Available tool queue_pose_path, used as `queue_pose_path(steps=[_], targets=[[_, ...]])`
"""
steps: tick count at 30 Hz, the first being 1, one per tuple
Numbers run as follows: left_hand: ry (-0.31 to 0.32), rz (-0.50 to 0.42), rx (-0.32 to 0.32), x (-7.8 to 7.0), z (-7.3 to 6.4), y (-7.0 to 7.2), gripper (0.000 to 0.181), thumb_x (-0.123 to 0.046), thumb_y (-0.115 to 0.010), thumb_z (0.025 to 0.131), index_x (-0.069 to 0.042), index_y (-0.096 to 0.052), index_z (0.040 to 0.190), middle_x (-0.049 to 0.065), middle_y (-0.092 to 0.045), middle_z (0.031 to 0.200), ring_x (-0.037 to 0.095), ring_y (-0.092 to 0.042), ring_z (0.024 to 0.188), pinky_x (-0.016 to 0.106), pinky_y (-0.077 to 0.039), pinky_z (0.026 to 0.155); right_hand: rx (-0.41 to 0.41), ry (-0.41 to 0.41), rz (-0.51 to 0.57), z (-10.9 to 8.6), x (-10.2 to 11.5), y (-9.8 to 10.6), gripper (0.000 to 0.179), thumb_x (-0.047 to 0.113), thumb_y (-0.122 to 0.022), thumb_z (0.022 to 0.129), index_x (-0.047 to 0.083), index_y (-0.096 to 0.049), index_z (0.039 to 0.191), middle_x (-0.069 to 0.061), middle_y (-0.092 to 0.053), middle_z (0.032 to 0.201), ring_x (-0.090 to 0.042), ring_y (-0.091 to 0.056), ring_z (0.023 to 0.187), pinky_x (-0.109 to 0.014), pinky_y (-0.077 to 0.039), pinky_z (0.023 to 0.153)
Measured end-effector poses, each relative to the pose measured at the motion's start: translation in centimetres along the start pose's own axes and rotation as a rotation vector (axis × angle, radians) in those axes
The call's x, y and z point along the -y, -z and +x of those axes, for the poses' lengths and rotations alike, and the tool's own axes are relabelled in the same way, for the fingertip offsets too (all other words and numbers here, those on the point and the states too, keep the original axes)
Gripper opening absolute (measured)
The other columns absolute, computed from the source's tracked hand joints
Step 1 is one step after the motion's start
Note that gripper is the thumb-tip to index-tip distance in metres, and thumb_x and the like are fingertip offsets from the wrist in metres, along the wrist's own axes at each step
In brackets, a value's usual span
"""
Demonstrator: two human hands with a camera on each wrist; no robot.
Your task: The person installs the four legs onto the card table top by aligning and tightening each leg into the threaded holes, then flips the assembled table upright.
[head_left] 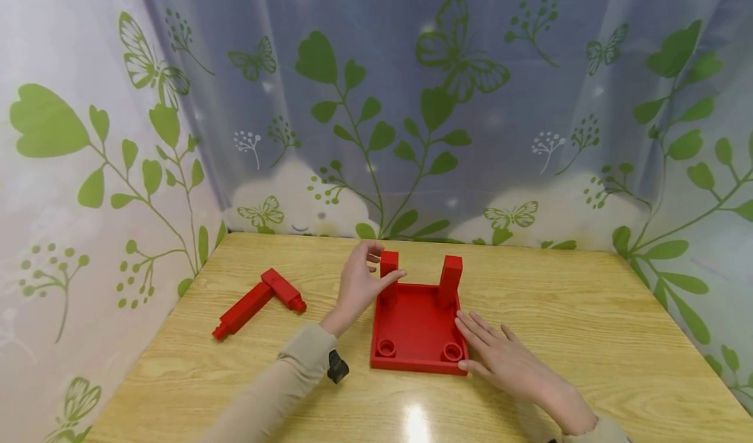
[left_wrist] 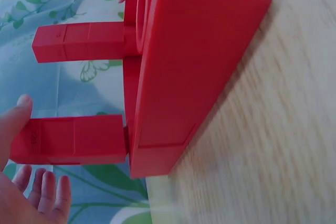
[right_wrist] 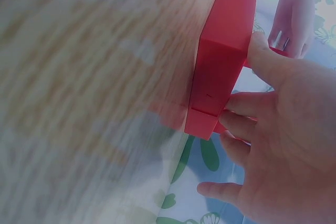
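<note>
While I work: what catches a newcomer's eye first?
The red tray on the wooden table, with two red posts standing at its far corners. Next, the left hand at the far-left post and the right hand against the tray's right side. Then two loose red posts lying left of the tray, and the leaf-printed curtain behind.

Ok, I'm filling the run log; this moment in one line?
left hand: at far-left post | right hand: touching right side of tray | far-right post: upright | two loose posts: on table
</note>
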State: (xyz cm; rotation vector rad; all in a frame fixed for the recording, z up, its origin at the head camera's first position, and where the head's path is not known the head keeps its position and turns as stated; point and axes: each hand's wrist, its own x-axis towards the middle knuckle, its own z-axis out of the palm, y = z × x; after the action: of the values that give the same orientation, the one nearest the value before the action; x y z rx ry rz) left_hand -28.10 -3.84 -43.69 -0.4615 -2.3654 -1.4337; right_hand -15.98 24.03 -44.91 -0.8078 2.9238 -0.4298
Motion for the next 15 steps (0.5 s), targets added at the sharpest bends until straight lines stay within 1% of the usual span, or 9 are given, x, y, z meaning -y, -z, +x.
queue_pose_path(steps=[2,4,8,11,15], targets=[[0.004,0.002,-0.01,0.0,-0.1,-0.2,0.056,-0.024,-0.09,0.079,-0.004,-0.058,0.12,0.009,-0.064,0.109,0.024,-0.064,0.097,0.038,-0.06,0.083,0.001,0.0,0.001,0.0,0.0,0.0,0.074,0.051,-0.05,0.103,0.004,-0.034,0.158,-0.014,-0.028,0.165,-0.038,-0.026,0.151,-0.074,-0.025,0.111],[0.009,-0.006,-0.006,0.1,-0.2,-0.3,0.054,-0.023,-0.089,0.08,-0.005,-0.058,0.119,0.009,-0.064,0.109,0.024,-0.065,0.097,0.037,-0.061,0.083,-0.001,0.001,-0.001,0.0,0.0,0.0,0.073,0.051,-0.05,0.104,0.004,-0.034,0.157,-0.014,-0.028,0.165,-0.038,-0.026,0.151,-0.074,-0.025,0.111],[0.001,-0.034,0.024,0.2,-0.2,-0.1,0.051,-0.022,-0.087,0.083,-0.006,-0.058,0.121,0.009,-0.066,0.112,0.024,-0.066,0.1,0.036,-0.06,0.086,-0.005,0.005,-0.007,0.0,0.0,0.0,0.073,0.051,-0.049,0.104,0.004,-0.034,0.157,-0.014,-0.028,0.165,-0.038,-0.026,0.151,-0.074,-0.025,0.111],[-0.01,-0.068,0.066,0.3,-0.1,0.3,0.048,-0.018,-0.085,0.085,-0.006,-0.059,0.124,0.009,-0.067,0.116,0.026,-0.066,0.104,0.039,-0.059,0.089,-0.007,0.006,-0.011,0.0,0.1,0.0,0.073,0.051,-0.049,0.104,0.004,-0.034,0.157,-0.014,-0.028,0.165,-0.038,-0.027,0.151,-0.074,-0.025,0.111],[-0.03,-0.105,0.144,0.5,0.1,0.9,0.048,-0.012,-0.081,0.087,-0.005,-0.06,0.129,0.013,-0.068,0.119,0.031,-0.066,0.109,0.045,-0.058,0.093,-0.009,0.005,-0.01,0.0,0.1,0.1,0.073,0.051,-0.05,0.103,0.004,-0.034,0.157,-0.014,-0.028,0.165,-0.039,-0.027,0.15,-0.074,-0.026,0.111]])
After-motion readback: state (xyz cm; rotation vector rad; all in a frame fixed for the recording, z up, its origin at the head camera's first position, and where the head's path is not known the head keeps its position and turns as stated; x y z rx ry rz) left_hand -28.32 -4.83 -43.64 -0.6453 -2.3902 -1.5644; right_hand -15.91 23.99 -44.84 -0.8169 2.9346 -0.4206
